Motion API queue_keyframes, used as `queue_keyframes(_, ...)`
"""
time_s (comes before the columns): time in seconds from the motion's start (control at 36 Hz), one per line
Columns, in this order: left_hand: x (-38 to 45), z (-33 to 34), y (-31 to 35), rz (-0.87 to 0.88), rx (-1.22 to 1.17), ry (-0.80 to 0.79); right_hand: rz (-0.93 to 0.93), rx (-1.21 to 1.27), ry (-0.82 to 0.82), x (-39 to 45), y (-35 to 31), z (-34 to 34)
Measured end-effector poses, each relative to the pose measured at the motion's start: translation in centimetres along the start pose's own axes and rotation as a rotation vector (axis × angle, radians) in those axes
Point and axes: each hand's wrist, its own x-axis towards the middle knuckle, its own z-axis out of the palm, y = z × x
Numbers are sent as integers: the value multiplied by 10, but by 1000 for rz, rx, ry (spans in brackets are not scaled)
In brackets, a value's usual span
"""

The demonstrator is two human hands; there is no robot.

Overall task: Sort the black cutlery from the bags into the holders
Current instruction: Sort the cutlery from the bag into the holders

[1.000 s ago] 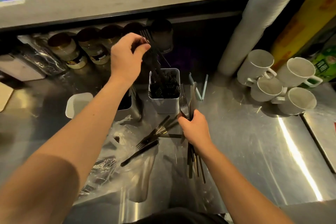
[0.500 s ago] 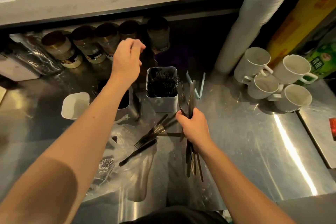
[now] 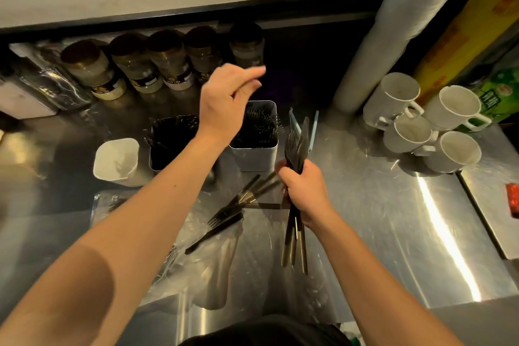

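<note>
While blurred, left hand [image 3: 227, 98] seemingly empty, half hiding fork holder [image 3: 254, 156]

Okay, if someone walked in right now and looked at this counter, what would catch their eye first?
Probably the right hand at centre, gripping a bundle of black cutlery upright, just right of the metal holder of forks. The left hand hovers above that holder, holding nothing. White mugs cluster at right, and loose forks lie on the plastic bag.
</note>
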Motion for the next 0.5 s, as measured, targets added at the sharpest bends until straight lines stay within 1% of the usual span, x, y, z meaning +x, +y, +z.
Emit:
queue_keyframes(0.11, -22, 8, -25, -113, 204, -237, -40, -20, -4, -3, -4, 1)
queue_keyframes(0.19, -32, 5, -36, -205, 282, -368, -112, -67, 18, -4, -7, 2)
queue_keyframes(0.22, -34, 2, -35, -241, 301, -392, -138, -86, 25, -4, -8, 3)
queue_keyframes(0.25, -34, -1, -31, -256, 310, -379, -159, -102, 30, -4, -9, 3)
queue_keyframes(0.28, -34, -4, -23, -235, 314, -316, -173, -119, 34, -4, -10, 4)
queue_keyframes(0.31, -35, -7, -13, -199, 298, -230, -178, -131, 39, -3, -12, 6)
queue_keyframes(0.33, -36, -9, 0, -192, 242, -181, -176, -142, 44, -3, -13, 7)
queue_keyframes(0.36, -37, -10, 14, -223, 151, -205, -172, -142, 46, -2, -16, 9)
queue_keyframes(0.39, -38, -11, 26, -297, 53, -298, -171, -130, 44, -3, -18, 12)
queue_keyframes(0.42, -41, -11, 34, -380, -17, -429, -174, -114, 37, -4, -20, 14)
queue_keyframes(0.44, -43, -10, 37, -431, -42, -539, -187, -111, 32, -5, -23, 16)
queue_keyframes(0.47, -45, -9, 37, -448, -42, -594, -201, -115, 29, -6, -25, 18)
queue_keyframes(0.5, -46, -10, 36, -465, -51, -598, -211, -119, 21, -7, -28, 19)
